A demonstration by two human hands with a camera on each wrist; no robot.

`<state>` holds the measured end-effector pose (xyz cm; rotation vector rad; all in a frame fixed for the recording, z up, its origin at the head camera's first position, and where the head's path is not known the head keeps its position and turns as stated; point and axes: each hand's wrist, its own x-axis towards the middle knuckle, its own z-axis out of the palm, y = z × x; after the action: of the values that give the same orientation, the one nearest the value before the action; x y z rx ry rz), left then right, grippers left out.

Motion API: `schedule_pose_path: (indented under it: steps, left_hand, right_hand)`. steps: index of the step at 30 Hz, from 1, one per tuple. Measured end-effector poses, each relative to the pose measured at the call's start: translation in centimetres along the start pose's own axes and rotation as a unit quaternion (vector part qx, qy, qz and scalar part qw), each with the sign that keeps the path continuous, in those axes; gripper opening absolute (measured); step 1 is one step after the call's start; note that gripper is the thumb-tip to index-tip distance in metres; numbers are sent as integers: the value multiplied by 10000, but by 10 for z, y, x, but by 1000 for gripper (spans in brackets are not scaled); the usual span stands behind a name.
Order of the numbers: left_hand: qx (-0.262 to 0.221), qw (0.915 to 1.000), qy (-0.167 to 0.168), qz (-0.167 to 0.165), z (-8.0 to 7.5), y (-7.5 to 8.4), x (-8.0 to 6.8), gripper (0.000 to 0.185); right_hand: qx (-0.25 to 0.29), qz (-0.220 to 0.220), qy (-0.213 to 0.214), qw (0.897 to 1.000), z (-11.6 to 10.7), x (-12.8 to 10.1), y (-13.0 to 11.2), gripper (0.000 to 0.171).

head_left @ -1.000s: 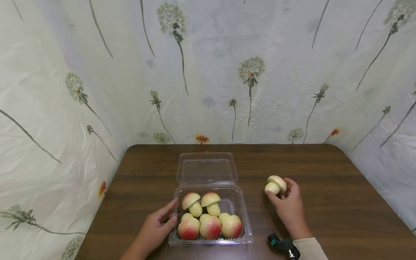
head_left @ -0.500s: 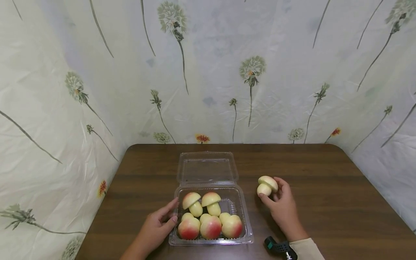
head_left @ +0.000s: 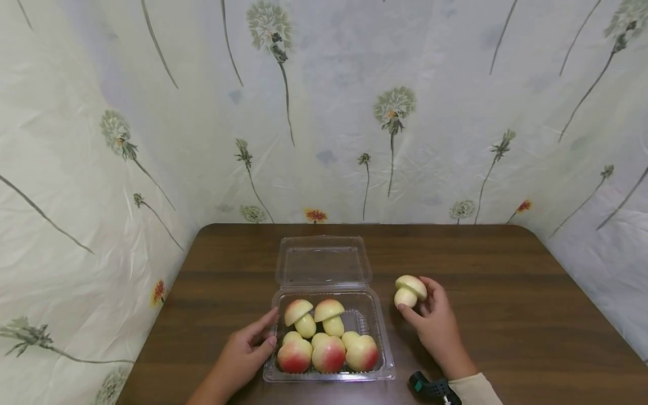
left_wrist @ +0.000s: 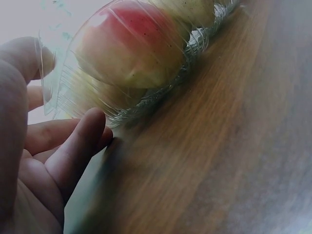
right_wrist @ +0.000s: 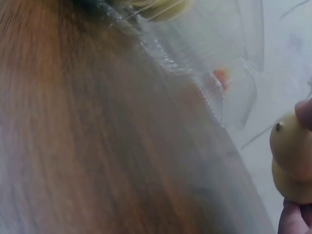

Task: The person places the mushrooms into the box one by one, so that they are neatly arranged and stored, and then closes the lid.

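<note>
A clear plastic clamshell box (head_left: 386, 354) lies with its lid (head_left: 324, 264) folded back. Inside it, two toy mushrooms (head_left: 332, 325) with reddish caps lie in the back row; three more (head_left: 329, 355) show red-tinged round caps along the front. My left hand (head_left: 243, 351) rests against the box's left side, thumb and fingertips touching the rim. To the right of the box, my right hand (head_left: 437, 326) holds a pale toy mushroom (head_left: 406, 298) between thumb and fingers, its cap facing up. In the right wrist view only part of that mushroom (right_wrist: 292, 151) shows.
The box stands on a dark brown wooden table (head_left: 511, 315). A flower-printed curtain (head_left: 324, 112) hangs behind and at both sides. A black wrist device (head_left: 432, 388) sits at my right sleeve. The back right of the box shows bare ribbed plastic.
My right hand has moved left towards the box, carrying the pale toy mushroom. My left hand and the box have stayed in place.
</note>
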<state>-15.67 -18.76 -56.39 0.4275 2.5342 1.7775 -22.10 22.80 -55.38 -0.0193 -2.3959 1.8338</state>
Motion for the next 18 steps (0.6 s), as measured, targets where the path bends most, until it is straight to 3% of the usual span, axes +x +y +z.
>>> schedule_pose_path:
  steps: [6, 13, 18]
  left_hand:
    - [-7, 9999, -102, -95, 0, 0, -3, 55]
    - [23, 10000, -42, 59, 1, 0, 0, 55]
    - [-23, 10000, -61, 19, 0, 2, 1, 55]
  right_hand:
    - [107, -277, -28, 9996, 3, -8, -3, 86]
    - [92, -804, -117, 9967, 9, -11, -4, 87]
    - [192, -917, -175, 9954, 14, -12, -6, 89]
